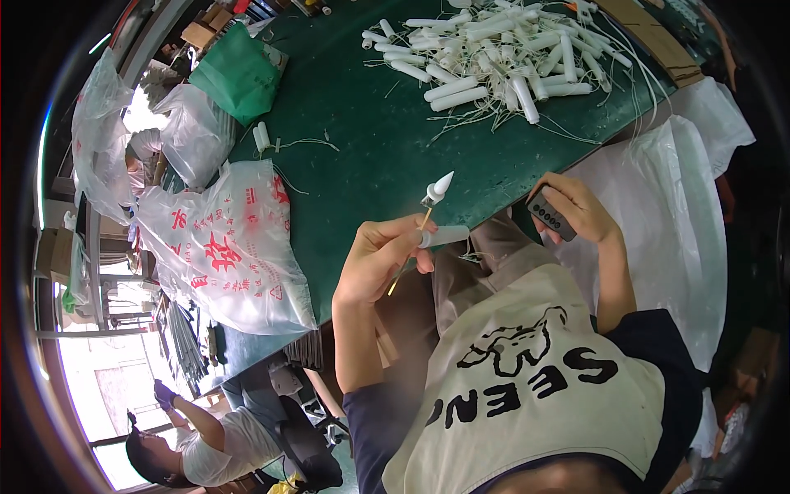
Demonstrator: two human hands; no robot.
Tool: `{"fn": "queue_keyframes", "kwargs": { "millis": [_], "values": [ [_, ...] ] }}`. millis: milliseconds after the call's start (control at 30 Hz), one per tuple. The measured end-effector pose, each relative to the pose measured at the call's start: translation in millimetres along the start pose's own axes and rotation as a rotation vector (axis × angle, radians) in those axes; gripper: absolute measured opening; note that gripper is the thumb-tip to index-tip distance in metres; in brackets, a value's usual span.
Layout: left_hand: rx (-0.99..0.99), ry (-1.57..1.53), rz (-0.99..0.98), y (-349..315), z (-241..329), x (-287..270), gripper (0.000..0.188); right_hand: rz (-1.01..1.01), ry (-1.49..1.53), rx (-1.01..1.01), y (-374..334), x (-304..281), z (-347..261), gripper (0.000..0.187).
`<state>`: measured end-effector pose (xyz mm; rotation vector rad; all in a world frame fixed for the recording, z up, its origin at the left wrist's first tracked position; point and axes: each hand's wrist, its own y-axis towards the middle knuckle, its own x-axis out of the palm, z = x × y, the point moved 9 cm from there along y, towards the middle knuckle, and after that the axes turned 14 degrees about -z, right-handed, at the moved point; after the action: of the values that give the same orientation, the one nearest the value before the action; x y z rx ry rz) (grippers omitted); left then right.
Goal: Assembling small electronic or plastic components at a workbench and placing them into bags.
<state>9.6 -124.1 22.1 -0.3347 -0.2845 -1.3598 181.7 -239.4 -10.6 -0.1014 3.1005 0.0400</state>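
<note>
My left hand (383, 251) is closed, its fingers pinching a short white candle-like tube (448, 235) that points to the right. In the same grip is a thin yellowish stick (395, 281), with a white flame-shaped tip (440, 188) standing above the fingers. Fine wires hang near the tube's far end. My right hand (580, 206) is wrapped round a small dark remote control (550, 216) with round buttons, beside the table edge. Both hands are above my lap, apart from each other.
Many white tubes with thin wires (485, 58) lie heaped on the green table (362, 156). One small white piece (262, 137) lies apart. Plastic bags (226, 247) and a green bag (239, 74) stand at left. White sheeting (658, 222) hangs right. Another person (222, 445) sits lower left.
</note>
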Motion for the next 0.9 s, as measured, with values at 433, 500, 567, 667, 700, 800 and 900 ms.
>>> {"fn": "queue_keyframes", "kwargs": {
  "millis": [433,500,567,667,700,800,900],
  "values": [
    [-0.044,0.066,-0.038,18.7,-8.8,15.5,0.018,-0.015,-0.310,-0.147,33.4,54.1,-16.2,0.034],
    [-0.042,0.122,0.053,16.7,-7.4,8.7,0.019,0.151,-0.292,-0.162,27.9,39.6,-17.9,0.028],
    [0.000,0.159,0.054,17.2,-0.1,2.6,0.018,0.230,-0.323,-0.184,21.4,30.9,-19.8,0.028],
    [0.008,0.435,0.196,21.0,7.1,-23.9,0.019,0.356,-0.401,-0.249,9.9,17.9,-22.4,0.026],
    [0.009,0.434,0.197,23.8,4.2,-29.8,0.019,0.397,-0.447,-0.302,5.4,16.5,-28.0,0.024],
    [-0.033,0.643,0.302,28.5,-0.8,-50.6,0.019,0.486,-0.398,-0.295,-0.6,11.7,-29.9,0.024],
    [-0.057,0.976,0.411,29.1,2.5,-56.7,0.016,0.504,-0.325,-0.287,-1.6,7.8,-28.6,0.024]
  ]
}}
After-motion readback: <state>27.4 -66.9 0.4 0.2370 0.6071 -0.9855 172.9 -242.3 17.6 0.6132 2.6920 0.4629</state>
